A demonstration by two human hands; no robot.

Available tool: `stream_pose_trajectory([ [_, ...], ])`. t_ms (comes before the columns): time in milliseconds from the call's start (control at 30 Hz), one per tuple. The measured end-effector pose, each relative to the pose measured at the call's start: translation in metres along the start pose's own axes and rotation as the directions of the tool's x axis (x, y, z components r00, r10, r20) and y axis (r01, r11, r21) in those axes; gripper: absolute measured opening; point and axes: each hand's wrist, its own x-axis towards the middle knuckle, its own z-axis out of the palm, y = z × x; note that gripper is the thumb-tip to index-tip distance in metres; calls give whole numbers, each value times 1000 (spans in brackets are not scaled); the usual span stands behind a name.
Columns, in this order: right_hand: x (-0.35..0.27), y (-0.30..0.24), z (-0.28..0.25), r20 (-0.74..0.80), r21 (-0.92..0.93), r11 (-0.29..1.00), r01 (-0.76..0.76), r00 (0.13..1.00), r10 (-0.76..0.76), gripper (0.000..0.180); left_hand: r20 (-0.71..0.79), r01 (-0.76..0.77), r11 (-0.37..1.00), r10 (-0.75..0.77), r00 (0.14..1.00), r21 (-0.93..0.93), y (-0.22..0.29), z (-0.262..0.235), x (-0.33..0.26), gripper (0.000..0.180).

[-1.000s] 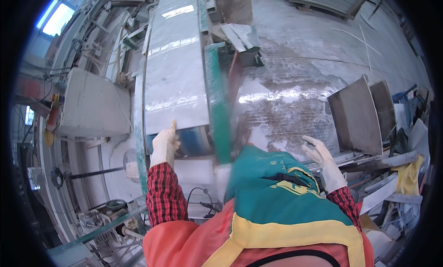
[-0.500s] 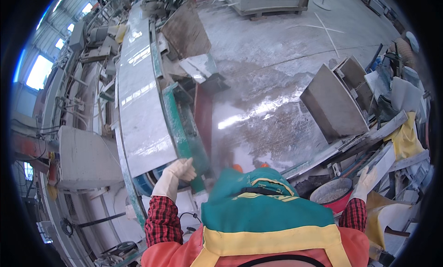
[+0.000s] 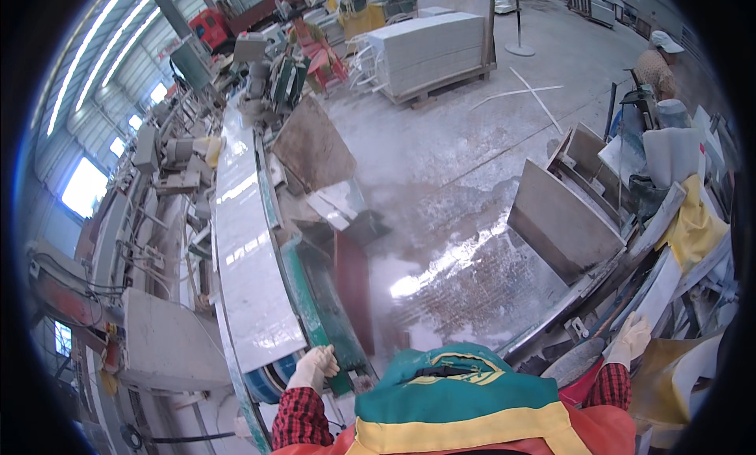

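Left hand (image 3: 315, 367), grip curled together, is near the green rail (image 3: 305, 294) and white slab (image 3: 256, 297); right hand (image 3: 628, 341) near red bucket (image 3: 583, 386), grip unclear

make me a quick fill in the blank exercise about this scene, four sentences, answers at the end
1. The hand nearer the long white slab is the person's ____ hand.
2. The thick rail beside the slab's near end is ____.
3. Both sleeves are checked in red and ____.
4. The crumpled sheet over the scrap at the far right is ____.

Missing words: left; green; black; yellow
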Motion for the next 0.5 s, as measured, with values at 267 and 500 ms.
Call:
stream_pose_trajectory([
  [267,-11,-20,-12,61,-38,990,-133,989,135,51,-17,31,999,-31,999,-9,15,-5,-28,49],
  [500,-41,-15,-10,111,-108,979,-175,976,187,70,32,11,1000,-11,999,9,23,-4,-27,47],
])
